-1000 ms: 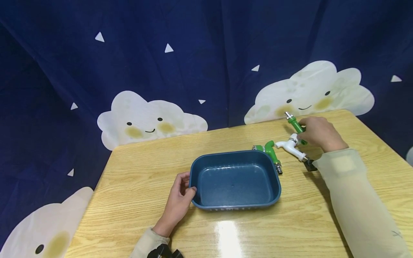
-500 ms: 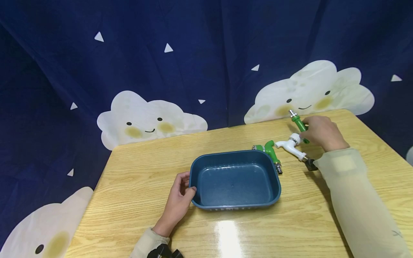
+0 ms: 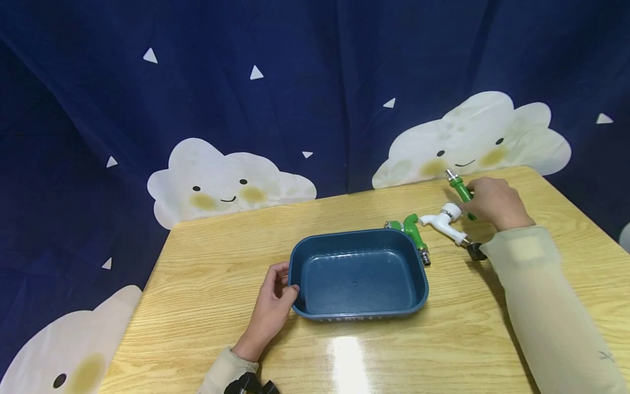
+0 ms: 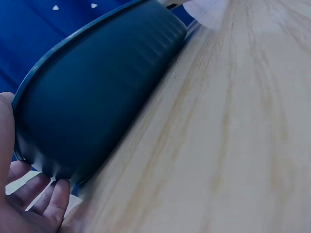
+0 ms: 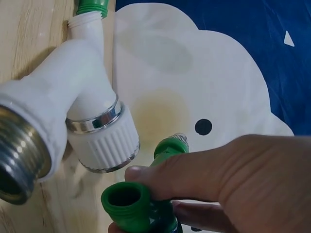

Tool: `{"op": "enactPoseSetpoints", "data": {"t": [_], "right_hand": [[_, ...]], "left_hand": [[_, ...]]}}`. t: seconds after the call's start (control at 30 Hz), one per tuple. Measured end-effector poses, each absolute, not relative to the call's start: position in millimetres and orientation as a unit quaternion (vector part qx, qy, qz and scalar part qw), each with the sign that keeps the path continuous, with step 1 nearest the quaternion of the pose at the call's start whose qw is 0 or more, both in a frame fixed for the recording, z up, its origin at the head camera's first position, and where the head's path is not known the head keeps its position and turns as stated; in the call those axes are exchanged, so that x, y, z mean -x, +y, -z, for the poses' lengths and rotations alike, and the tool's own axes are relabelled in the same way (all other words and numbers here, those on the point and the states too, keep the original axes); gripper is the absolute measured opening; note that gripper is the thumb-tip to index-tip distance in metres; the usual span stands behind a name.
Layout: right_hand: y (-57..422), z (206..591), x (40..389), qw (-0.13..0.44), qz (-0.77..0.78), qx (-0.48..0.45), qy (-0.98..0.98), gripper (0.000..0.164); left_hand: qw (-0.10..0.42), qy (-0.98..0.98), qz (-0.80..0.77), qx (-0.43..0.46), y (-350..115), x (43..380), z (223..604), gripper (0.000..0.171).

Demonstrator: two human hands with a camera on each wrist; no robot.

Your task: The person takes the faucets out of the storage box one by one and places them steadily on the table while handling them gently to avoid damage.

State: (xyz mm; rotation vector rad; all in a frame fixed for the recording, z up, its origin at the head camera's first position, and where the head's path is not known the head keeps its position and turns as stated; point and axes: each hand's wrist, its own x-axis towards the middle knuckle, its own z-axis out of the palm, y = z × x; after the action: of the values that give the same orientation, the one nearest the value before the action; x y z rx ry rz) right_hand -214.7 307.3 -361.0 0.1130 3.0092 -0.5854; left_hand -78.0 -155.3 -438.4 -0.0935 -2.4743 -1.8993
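My left hand grips the left rim of a dark blue plastic basin, thumb over the edge. In the left wrist view its fingers curl under the rim outside the basin's wall. At the far right of the table, my right hand pinches a green plastic faucet with a metal nozzle. The right wrist view shows the thumb pressed on this green faucet, its open spout facing the camera. A white faucet lies just left of the right hand.
Another green faucet lies against the basin's right back corner, close to the white faucet's spout. All stand on a wood-grain table. Behind its back edge hangs a dark blue curtain printed with clouds.
My right hand has shifted slightly right with the green faucet in its grip. The left hand, basin and other faucets have stayed in place.
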Motion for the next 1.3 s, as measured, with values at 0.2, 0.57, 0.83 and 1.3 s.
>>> {"op": "enactPoseSetpoints", "data": {"t": [0.2, 0.57, 0.83, 1.3], "right_hand": [[310, 362, 214, 0.043, 0.191, -0.038, 0.98, 0.029], [315, 366, 216, 0.073, 0.187, -0.043, 0.979, 0.04], [315, 370, 214, 0.096, 0.192, -0.046, 0.976, 0.043], [317, 377, 213, 0.095, 0.188, -0.042, 0.977, 0.024]], "left_hand": [[0.012, -0.794, 0.608, 0.03, -156, 78, 438, 0.044], [0.009, -0.794, 0.608, 0.027, -156, 78, 437, 0.044], [0.006, -0.796, 0.604, 0.027, -156, 77, 438, 0.044], [0.008, -0.792, 0.61, 0.028, -156, 78, 439, 0.044]]}}
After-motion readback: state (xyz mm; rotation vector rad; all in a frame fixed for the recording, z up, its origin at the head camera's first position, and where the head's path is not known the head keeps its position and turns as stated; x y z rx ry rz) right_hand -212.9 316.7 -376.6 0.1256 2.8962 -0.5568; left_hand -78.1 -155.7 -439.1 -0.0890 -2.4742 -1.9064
